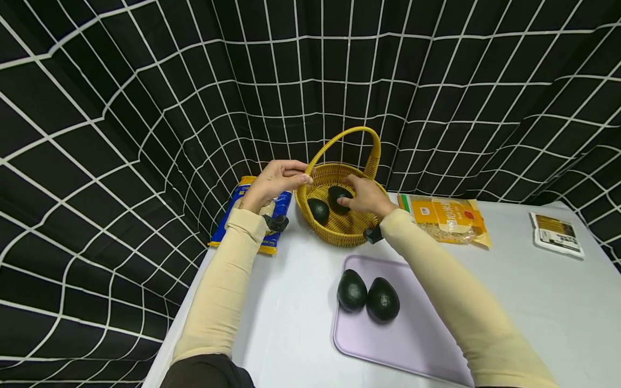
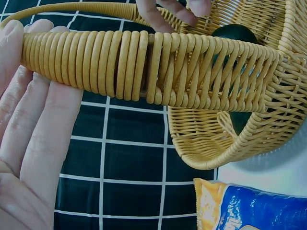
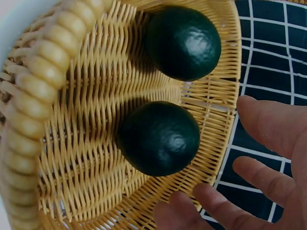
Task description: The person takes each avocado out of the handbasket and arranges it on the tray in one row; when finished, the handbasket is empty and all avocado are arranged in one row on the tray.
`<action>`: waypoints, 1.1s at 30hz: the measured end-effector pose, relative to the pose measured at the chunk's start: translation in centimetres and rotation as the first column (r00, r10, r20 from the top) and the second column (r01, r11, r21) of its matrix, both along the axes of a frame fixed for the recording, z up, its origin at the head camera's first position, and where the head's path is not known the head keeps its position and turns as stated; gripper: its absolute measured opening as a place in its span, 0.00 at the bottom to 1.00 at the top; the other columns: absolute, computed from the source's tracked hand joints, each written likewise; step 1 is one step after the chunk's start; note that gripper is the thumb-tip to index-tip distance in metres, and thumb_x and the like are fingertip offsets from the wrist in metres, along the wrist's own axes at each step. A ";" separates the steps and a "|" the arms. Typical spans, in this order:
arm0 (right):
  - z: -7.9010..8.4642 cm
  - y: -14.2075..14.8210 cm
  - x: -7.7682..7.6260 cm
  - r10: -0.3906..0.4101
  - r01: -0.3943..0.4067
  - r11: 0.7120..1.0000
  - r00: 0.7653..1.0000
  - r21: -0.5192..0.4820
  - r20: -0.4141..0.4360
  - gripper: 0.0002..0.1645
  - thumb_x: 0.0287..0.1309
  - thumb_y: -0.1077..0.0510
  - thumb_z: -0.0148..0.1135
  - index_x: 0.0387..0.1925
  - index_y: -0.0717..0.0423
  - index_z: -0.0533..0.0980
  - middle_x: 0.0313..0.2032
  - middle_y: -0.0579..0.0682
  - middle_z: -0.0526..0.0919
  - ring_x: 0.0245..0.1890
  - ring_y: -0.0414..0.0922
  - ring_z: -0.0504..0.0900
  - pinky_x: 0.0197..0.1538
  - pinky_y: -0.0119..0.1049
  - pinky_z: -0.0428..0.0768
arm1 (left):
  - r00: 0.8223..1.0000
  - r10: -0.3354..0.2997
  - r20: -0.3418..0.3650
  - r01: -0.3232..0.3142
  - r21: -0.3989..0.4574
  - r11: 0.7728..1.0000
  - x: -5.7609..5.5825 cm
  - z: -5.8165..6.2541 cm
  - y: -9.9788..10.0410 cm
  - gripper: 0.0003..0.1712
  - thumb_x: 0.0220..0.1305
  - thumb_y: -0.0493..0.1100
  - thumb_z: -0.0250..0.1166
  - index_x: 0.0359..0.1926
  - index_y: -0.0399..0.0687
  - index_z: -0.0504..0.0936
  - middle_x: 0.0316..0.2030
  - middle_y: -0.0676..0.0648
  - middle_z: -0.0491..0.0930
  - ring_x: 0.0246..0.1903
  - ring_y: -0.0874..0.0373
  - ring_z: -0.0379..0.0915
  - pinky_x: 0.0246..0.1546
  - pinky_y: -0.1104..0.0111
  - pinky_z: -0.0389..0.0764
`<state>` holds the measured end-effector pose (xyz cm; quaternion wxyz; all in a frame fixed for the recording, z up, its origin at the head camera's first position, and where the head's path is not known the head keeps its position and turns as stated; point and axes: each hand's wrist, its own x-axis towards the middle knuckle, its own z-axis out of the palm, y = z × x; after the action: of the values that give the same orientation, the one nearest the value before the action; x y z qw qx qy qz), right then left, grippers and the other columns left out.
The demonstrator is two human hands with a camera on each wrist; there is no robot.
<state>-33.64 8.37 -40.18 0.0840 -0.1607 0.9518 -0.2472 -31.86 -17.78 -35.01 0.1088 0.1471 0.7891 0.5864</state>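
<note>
A yellow wicker basket (image 1: 335, 238) with a tall arched handle (image 2: 86, 62) stands at the back of the table. My left hand (image 1: 273, 184) holds the handle's left side between thumb and fingers. Inside the basket lie two dark green avocados, one at the left (image 1: 318, 210) and one nearer the middle (image 1: 338, 198). Over the basket's right part reaches my right hand (image 1: 365, 195), its fingers spread close to the middle avocado. In the right wrist view those fingers (image 3: 216, 203) show apart from both avocados, with nothing between them.
Two more avocados, a left one (image 1: 351, 291) and a right one (image 1: 383, 300), lie on a lilac tray (image 1: 393, 347) in front. A blue-and-yellow bag (image 1: 228, 218) lies left of the basket, an orange-and-clear food packet (image 1: 451, 218) right of it. Farther right is a small pouch (image 1: 556, 234).
</note>
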 end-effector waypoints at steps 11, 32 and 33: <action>-0.8 -0.7 -1.4 -0.010 0.010 1.000 1.000 0.011 0.022 0.39 0.66 0.47 0.66 0.72 0.58 0.65 0.70 0.62 0.70 0.71 0.61 0.68 0.71 0.59 0.68 | 1.000 0.004 -0.003 -0.004 0.000 1.000 0.0 0.0 -0.1 0.20 0.70 0.39 0.66 0.61 0.38 0.80 0.47 0.41 0.88 0.48 0.53 0.86 0.53 0.61 0.85; -2.6 -1.2 -3.6 -0.021 0.018 0.999 0.997 0.035 0.078 0.41 0.65 0.48 0.67 0.73 0.57 0.62 0.70 0.63 0.69 0.70 0.61 0.68 0.71 0.57 0.68 | 1.000 0.004 0.019 -0.004 0.021 1.000 -0.2 -0.1 -0.1 0.20 0.70 0.38 0.66 0.61 0.39 0.80 0.46 0.41 0.88 0.47 0.54 0.86 0.53 0.62 0.85; -2.6 -1.2 -3.6 -0.021 0.018 0.999 0.997 0.035 0.079 0.42 0.65 0.47 0.67 0.73 0.57 0.62 0.70 0.63 0.69 0.70 0.61 0.68 0.71 0.57 0.68 | 1.000 0.004 0.020 -0.005 0.021 1.000 -0.2 -0.2 -0.1 0.20 0.70 0.38 0.66 0.61 0.40 0.80 0.47 0.41 0.88 0.47 0.54 0.86 0.53 0.62 0.85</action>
<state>-37.27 7.14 -42.79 0.1219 -0.1400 0.9534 -0.2378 -32.04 -17.90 -35.16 0.1139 0.1404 0.7822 0.5962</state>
